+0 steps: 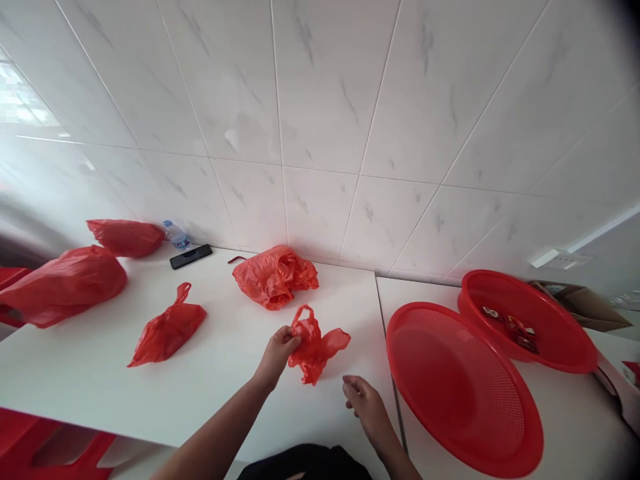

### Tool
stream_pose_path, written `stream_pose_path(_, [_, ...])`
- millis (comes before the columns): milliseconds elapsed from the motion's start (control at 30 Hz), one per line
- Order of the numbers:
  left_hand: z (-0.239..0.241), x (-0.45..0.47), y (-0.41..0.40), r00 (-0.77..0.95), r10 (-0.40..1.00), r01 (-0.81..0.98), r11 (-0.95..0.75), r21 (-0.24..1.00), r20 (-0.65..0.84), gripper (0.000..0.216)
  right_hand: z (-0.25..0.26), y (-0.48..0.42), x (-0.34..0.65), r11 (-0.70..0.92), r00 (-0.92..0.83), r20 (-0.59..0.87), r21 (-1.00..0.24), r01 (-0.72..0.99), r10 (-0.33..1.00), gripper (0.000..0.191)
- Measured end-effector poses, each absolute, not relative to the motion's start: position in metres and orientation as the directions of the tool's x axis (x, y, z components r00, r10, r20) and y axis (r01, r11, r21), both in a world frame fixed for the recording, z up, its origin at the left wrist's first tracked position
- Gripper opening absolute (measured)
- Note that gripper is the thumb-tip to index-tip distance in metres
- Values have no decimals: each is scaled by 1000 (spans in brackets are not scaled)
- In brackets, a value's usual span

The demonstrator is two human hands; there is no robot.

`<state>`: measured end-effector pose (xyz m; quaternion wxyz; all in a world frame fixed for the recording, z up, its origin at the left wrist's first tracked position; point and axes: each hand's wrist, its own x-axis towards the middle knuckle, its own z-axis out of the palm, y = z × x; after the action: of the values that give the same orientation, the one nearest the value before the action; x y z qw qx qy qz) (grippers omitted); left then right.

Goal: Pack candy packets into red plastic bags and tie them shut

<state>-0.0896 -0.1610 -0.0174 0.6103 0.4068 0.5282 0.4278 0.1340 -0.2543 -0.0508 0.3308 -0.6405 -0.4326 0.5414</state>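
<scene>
Between thumb and fingers, my left hand pinches the edge of a crumpled red plastic bag with looped handles. The bag hangs loosely just over the white table and looks flat. My right hand is to the right of the bag, apart from it, with its fingers bent and nothing visible in them. Behind the held bag lies a bunched red plastic bag. To the left, a small filled red bag rests on the table, its handles gathered at the top.
An empty-looking red basket stands at the right, beside another red basket holding several small packets. At the back left are a black phone, a water bottle and two larger red bags. A tiled wall closes off the back.
</scene>
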Motion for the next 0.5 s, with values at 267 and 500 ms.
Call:
stream_pose_path(267, [6, -68, -195, 228, 947, -10, 233, 972, -224, 43, -11, -212, 93, -507, -72, -502, -855, -108, 862, 49])
stream_pose_path(500, [-20, -82, -176, -28, 930, -162, 357, 920, -366, 24, -31, -215, 114, -395, 134, -450, -866, -305, 883, 19])
